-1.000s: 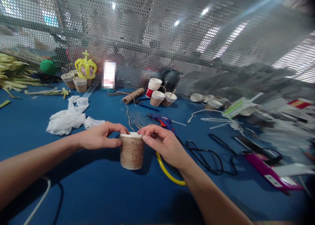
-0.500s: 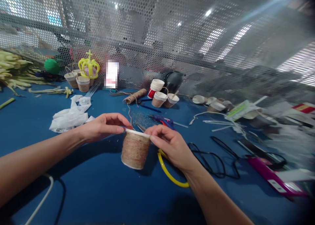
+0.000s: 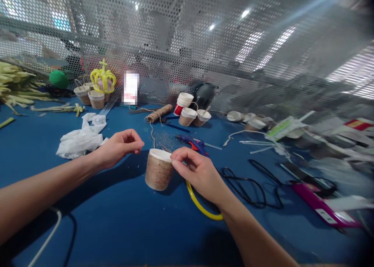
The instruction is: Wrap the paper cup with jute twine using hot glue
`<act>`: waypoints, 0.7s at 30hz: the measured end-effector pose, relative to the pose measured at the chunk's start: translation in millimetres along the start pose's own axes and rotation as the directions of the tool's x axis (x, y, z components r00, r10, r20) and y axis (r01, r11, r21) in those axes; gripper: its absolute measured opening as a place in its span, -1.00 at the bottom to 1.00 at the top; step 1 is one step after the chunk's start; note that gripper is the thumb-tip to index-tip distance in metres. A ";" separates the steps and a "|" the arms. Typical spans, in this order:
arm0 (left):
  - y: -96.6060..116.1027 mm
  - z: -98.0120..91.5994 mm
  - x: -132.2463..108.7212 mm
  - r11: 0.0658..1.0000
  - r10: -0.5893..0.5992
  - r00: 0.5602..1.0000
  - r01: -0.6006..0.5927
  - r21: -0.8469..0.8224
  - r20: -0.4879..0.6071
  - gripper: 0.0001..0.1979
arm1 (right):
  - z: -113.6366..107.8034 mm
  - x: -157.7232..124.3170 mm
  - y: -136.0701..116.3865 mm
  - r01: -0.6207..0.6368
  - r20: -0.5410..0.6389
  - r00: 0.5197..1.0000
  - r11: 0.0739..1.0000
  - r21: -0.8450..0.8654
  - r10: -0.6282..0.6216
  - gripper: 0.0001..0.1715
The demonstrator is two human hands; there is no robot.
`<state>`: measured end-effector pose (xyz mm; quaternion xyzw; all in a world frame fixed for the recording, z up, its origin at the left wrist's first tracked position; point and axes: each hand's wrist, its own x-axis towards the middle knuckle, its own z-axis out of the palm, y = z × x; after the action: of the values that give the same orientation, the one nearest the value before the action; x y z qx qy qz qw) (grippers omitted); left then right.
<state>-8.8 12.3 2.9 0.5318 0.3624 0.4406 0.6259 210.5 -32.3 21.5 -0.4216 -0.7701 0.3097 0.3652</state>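
A paper cup wrapped in brown twine (image 3: pixel 159 171) stands at the middle of the blue table, its white rim facing up and slightly toward me. My right hand (image 3: pixel 194 167) pinches the right side of that rim between thumb and fingers. To the left of the cup, and apart from it, my left hand (image 3: pixel 124 144) is closed in a pinch; anything between its fingertips is too small to make out. Behind the cup, a strand runs back to a roll of twine (image 3: pixel 159 114). A blue glue gun (image 3: pixel 194 143) lies just beyond my right hand.
Crumpled white fabric (image 3: pixel 78 142) lies at left. Several small wrapped cups (image 3: pixel 96 99) stand near a yellow crown (image 3: pixel 103 80); others (image 3: pixel 187 117) stand by the mesh panel. A yellow tube (image 3: pixel 201 208), black cable (image 3: pixel 257 199) and magenta power strip (image 3: pixel 321 204) lie at right.
My left hand has come off the cup's rim and moved left, fingers pinched. The cup has come more upright, showing its opening, while my right hand keeps its pinch.
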 end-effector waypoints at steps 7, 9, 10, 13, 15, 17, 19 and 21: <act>1.1 1.2 1.6 0.997 0.046 0.996 -0.051 -0.058 -0.081 -0.75 | 0.9 1.0 -0.2 0.010 -0.013 1.000 0.997 -0.080 -0.011 -0.89; -0.1 0.2 2.9 0.996 0.086 0.992 -0.083 0.035 -0.096 -0.65 | 2.0 0.9 0.3 0.010 -0.012 1.000 0.996 -0.085 -0.011 -0.88; -0.8 -0.4 3.2 0.987 0.115 0.989 -0.104 0.121 -0.090 -0.59 | 2.6 0.9 0.6 0.010 -0.012 1.000 0.996 -0.088 -0.012 -0.88; -1.1 -0.2 1.3 0.920 0.207 0.978 -0.181 0.346 -0.037 -0.62 | 4.3 1.1 0.7 0.009 -0.012 1.000 0.994 -0.108 -0.011 -0.87; 1.2 2.8 -2.7 0.868 0.296 0.955 -0.278 0.411 0.022 -0.85 | 5.2 1.4 -0.3 0.008 -0.018 1.000 0.992 -0.129 -0.010 -0.88; 4.4 8.0 -7.9 0.767 0.346 0.928 -0.365 0.527 0.139 -0.72 | 6.4 1.7 -2.1 0.006 -0.022 1.000 0.989 -0.148 -0.009 -0.88; 6.9 14.1 -12.4 0.674 0.316 0.914 -0.405 0.618 0.254 -0.64 | 8.2 1.7 -4.8 0.004 -0.026 1.000 0.986 -0.167 -0.008 -0.87; 7.6 19.3 -14.8 0.595 0.319 0.889 -0.457 0.661 0.328 -0.67 | 10.7 1.2 -8.0 0.006 -0.030 0.999 0.983 -0.183 -0.012 -0.86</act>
<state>2.5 -7.8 13.5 0.8369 0.3243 0.3387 0.2824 197.8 -36.6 22.3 -0.4544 -0.7914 0.2295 0.3383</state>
